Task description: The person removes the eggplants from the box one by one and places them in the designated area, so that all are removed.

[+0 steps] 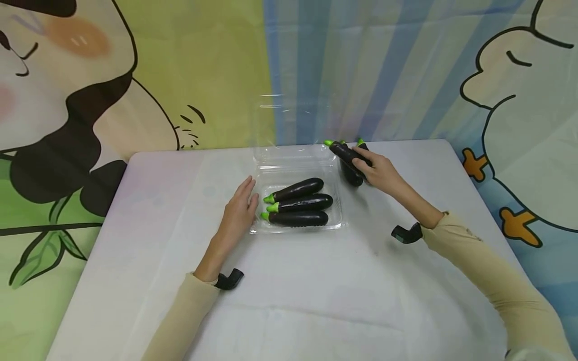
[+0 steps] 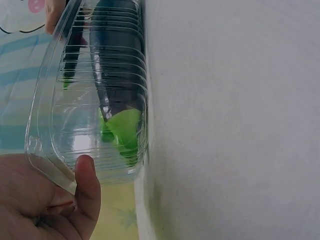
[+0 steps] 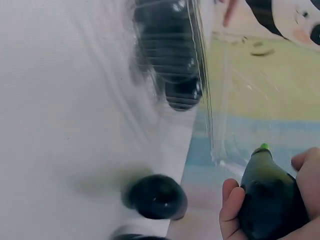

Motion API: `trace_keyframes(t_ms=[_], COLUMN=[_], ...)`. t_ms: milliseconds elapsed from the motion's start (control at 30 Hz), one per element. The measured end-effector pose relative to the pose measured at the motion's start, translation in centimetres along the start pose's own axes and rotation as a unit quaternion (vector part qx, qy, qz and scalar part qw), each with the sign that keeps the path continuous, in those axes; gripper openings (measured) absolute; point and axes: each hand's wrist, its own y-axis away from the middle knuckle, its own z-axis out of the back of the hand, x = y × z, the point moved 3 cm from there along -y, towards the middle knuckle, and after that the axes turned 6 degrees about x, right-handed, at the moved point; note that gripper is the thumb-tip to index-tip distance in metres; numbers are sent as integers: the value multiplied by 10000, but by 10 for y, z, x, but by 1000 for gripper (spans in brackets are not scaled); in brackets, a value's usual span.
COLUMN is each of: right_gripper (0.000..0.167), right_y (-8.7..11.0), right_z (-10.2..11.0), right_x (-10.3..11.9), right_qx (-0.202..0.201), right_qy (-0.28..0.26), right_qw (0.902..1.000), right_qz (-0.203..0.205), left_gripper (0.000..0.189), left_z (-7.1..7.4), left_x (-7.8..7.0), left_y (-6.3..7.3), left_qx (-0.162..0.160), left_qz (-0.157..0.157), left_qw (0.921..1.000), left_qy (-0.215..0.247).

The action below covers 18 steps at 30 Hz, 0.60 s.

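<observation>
My right hand point(image 1: 378, 171) grips a dark eggplant point(image 3: 272, 200) with a green stem, fingers and thumb on either side of it. It is raised beside the back right of a clear plastic clamshell box point(image 1: 336, 220). Beneath and beside it lie other eggplants point(image 1: 351, 175), partly hidden by the hand. Inside the box, three eggplants point(image 1: 300, 218) lie side by side, their green stems pointing left. My left hand point(image 1: 237, 210) is at the box's left side, fingers extended; in the left wrist view its thumb point(image 2: 87, 182) touches the clear wall.
The box's clear lid point(image 1: 293, 120) stands open at the back, against a printed cloth backdrop point(image 1: 217, 65). A white-covered table point(image 1: 307, 291) lies beneath everything. Each wrist bears a black camera mount point(image 1: 229, 280).
</observation>
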Motion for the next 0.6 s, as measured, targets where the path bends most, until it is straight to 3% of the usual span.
trace_keyframes(t_ms=[300, 600], right_gripper=[56, 64], right_y=[18, 19], right_z=[15, 23], right_x=[-30, -49], right_qx=[-428, -681], right_qy=[-191, -675], right_qw=[9980, 9917], right_qz=[-426, -861], left_gripper=[51, 51], left_z=[-1, -1], left_x=[-1, -1], left_y=[0, 0], left_qx=[-39, -70], left_qz=[-64, -66], left_qw=[10000, 9999], left_qy=[-66, -139])
